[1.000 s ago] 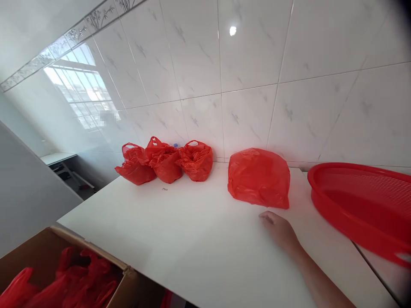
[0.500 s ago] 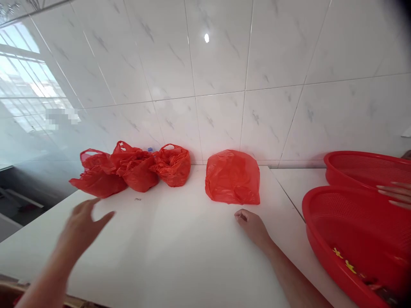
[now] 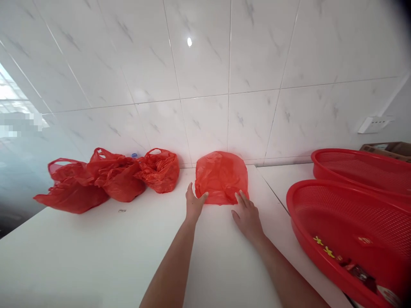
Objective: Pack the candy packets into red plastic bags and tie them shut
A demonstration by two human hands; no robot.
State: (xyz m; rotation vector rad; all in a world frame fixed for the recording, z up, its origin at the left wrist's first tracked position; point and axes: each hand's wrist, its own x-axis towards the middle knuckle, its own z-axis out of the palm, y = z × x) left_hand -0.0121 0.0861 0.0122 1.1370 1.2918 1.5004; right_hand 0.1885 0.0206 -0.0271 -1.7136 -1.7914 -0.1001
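A thin red plastic bag (image 3: 221, 175) lies fairly flat on the white table (image 3: 128, 252), close to the tiled wall. At the bag's front left corner is my left hand (image 3: 195, 204), thumb and fingers apart. My right hand (image 3: 248, 214) reaches over the front right edge of the same bag, its fingers spread. Whether either hand presses on the plastic I cannot tell. Further left, a bunched red bag with handles (image 3: 160, 171) stands filled, its contents hidden.
Two more filled red bags (image 3: 118, 179) stand at the back left. On the right is a large red mesh basket (image 3: 308, 218) holding yellow pieces and dark packets, with a second red basket (image 3: 324, 169) behind it. A cardboard box (image 3: 391, 149) and a wall socket (image 3: 374, 124) are at the far right.
My left hand has moved right, from near the filled bags to the flat bag. My right hand has opened from a closed shape and reached forward. The view has turned right; the hand over the baskets is gone.
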